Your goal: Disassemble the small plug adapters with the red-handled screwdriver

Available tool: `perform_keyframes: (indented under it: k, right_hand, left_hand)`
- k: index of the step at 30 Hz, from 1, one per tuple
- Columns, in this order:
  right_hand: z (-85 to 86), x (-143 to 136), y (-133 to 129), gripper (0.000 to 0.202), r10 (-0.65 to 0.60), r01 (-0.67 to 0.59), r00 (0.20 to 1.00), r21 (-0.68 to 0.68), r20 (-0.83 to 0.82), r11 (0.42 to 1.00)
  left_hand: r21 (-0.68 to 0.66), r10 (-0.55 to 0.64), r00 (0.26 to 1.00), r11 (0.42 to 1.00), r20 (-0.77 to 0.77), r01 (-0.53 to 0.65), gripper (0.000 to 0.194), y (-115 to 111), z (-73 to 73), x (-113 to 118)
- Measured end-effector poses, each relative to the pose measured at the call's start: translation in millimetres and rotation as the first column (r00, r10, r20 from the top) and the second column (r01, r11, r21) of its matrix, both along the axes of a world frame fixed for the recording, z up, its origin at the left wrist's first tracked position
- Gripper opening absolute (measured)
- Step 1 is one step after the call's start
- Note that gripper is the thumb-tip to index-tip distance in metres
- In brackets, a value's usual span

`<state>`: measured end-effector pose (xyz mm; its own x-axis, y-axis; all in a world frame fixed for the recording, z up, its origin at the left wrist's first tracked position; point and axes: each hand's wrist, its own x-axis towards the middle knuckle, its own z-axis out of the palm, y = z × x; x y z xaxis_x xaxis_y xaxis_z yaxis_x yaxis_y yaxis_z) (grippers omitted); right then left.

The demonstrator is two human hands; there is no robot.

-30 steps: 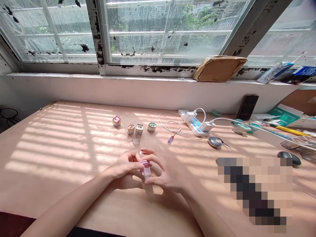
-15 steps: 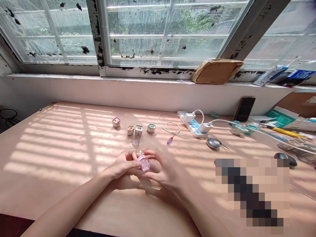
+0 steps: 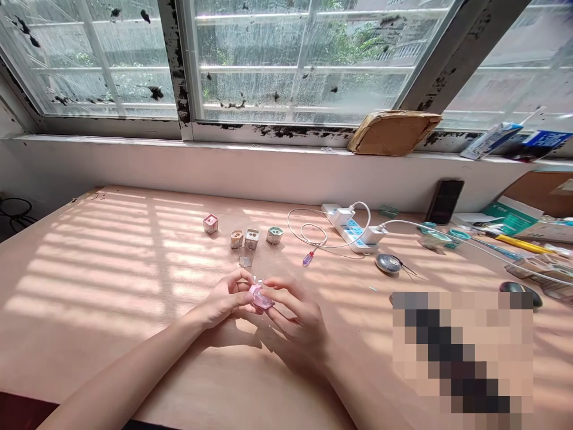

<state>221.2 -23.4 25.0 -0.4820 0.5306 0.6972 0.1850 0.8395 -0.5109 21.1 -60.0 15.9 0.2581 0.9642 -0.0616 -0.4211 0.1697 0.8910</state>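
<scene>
A small pink pencil sharpener [image 3: 261, 298] with a see-through body is held above the table between both hands. My left hand [image 3: 229, 298] grips its left side, thumb in front and fingers curled behind. My right hand [image 3: 298, 313] has its fingers closed on the right side, with fingertips touching the clear body. Small shiny bits show just behind the sharpener, too small to name. Beyond the hands lies a clear empty cup [image 3: 246, 257]. Behind it stand an orange-brown sharpener [image 3: 237, 239], a pale sharpener [image 3: 251, 239], a green sharpener [image 3: 274, 235] and a pink-topped sharpener [image 3: 210, 224].
A small purple screwdriver [image 3: 308, 258] lies near a white cable and a power strip [image 3: 351, 230]. Further right are a round grey object [image 3: 388, 264], green-topped containers [image 3: 434, 240], a phone [image 3: 444, 202] leaning on the wall and a black mouse [image 3: 520, 294]. A blurred patch covers the lower right.
My right hand has closed in, its fingers moving from spread around the pink sharpener to resting on it. The sharpener has tilted, its clear end swinging to the right.
</scene>
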Motion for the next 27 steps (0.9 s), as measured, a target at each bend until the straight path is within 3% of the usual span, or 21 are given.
perform_keyframes:
  k: [9, 13, 17, 20, 27]
  right_hand:
    - [1.9, -1, 1, 0.018, 0.024, -0.024, 1.000, 0.008, -0.004, 1.000]
    - [-0.4, 7, 15, 0.027, -0.042, 0.042, 0.998, -0.005, 0.037, 0.999]
    - [-10.4, 17, 35, 0.018, -0.136, 0.141, 0.985, -0.038, 0.101, 0.989]
    - [-19.5, 19, 44, 0.020, -0.130, 0.149, 0.971, -0.083, 0.202, 0.985]
    - [-28.1, 14, 44, 0.024, -0.099, 0.120, 0.903, -0.024, 0.418, 0.992]
  left_hand:
    - [-0.004, -0.021, 1.000, 1.000, -0.007, 0.021, 0.053, 1, 6.4, -1]
    - [0.023, 0.136, 0.990, 0.990, -0.030, -0.136, 0.053, 4, 8.5, -5]
    - [0.029, 0.313, 0.947, 0.950, -0.070, -0.311, 0.048, 7, 14.6, -10]
    - [0.053, 0.407, 0.907, 0.913, -0.104, -0.404, 0.047, 10, 16.8, -11]
    - [0.112, 0.465, 0.875, 0.885, -0.135, -0.453, 0.049, 15, 10.1, -11]
